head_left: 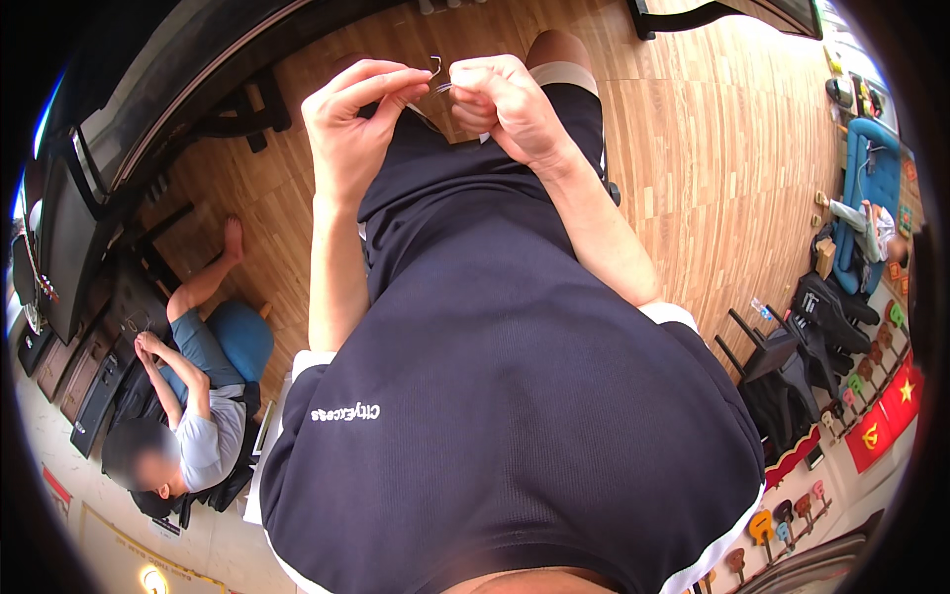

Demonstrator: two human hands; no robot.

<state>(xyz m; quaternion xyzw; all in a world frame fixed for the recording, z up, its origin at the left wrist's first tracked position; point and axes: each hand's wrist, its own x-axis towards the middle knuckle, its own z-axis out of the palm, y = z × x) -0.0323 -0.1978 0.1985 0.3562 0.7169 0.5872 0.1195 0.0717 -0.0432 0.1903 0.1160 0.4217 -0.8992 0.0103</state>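
Both hands are raised close together above my lap, fingertips a small gap apart. My left hand (358, 114) is closed in a pinch, thumb against the fingers. At its tips a thin bent piece of wire (436, 65) sticks up, with a hooked top. My right hand (510, 107) is also closed, its fingers curled in and the thumb pressed over them. From its pinch a few fine silvery strands (442, 88) point toward the left fingertips. Whether the bent wire and the strands are one piece, I cannot tell.
Wooden floor (683, 148) lies beyond my dark shorts. At the left, another person (203, 436) sits on a blue stool (240, 342) beside black cases (104, 396). Black chairs (767, 356) and a blue sofa (853, 188) with someone on it are at the right.
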